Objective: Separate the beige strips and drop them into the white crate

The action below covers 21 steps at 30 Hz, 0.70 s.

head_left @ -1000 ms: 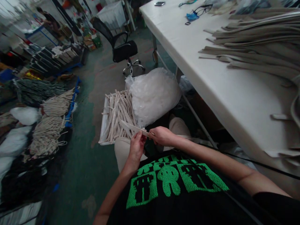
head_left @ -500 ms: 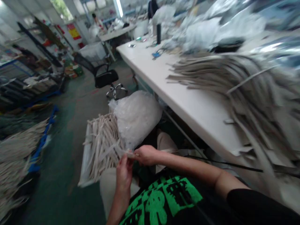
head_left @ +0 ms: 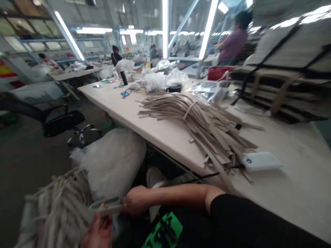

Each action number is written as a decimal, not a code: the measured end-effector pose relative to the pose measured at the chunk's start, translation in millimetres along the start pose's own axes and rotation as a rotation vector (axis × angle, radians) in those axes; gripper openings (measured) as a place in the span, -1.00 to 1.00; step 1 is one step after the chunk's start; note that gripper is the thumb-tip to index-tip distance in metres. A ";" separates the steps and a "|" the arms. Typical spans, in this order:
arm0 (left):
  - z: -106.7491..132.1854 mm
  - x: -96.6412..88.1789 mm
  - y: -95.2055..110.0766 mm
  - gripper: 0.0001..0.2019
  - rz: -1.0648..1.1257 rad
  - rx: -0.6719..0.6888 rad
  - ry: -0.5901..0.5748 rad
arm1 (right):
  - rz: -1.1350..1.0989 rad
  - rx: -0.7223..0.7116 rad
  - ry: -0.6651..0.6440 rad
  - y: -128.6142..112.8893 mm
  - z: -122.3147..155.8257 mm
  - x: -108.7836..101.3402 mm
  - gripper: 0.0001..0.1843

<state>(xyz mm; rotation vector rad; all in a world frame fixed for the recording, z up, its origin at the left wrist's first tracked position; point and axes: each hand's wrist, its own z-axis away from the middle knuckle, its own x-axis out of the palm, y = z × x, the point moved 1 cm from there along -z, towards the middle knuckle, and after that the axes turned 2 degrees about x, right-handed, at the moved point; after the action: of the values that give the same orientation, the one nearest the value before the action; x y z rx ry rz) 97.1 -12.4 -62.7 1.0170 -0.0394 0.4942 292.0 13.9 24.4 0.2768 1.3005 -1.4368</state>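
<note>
A beige fabric strip (head_left: 111, 208), folded into a loop, stretches between my two hands. My right hand (head_left: 136, 200) is closed around its right end. At the lower edge of the view my left hand (head_left: 97, 231), blurred, pinches the strip from below. Just left of the hands stands a bin heaped with similar beige strips (head_left: 60, 206). Behind them bulges a large translucent plastic bag (head_left: 111, 162) with pale contents.
A long pale table (head_left: 160, 136) carries a tied bundle of flat beige strips (head_left: 178, 106), a white box-like object (head_left: 262, 162), and plastic bags (head_left: 157, 81). An office chair (head_left: 63, 122) stands at left. Strapped stacks (head_left: 289, 79) rise at right; a person (head_left: 231, 46) stands behind.
The view has swung right and up, showing more of the table and room. Both hands now appear lower and further left, still on the strip, whose loop shows more clearly.
</note>
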 end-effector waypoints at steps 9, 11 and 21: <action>20.8 12.0 7.1 -0.80 0.206 0.195 0.086 | -0.277 -0.063 -0.200 2.8 2.6 13.5 -0.61; 25.1 5.0 6.2 -0.80 0.213 0.171 0.096 | -0.283 -0.035 -0.216 2.8 3.3 17.1 -0.63; 22.9 3.4 -1.7 -0.84 0.197 0.157 0.072 | -0.358 -0.047 -0.301 6.7 -1.1 13.1 -0.61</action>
<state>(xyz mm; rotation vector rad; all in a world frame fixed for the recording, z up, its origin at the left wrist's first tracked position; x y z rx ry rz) 105.3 -30.6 -50.9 1.1546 -0.0373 0.7225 292.4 9.1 10.4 -0.2097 1.1703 -1.6682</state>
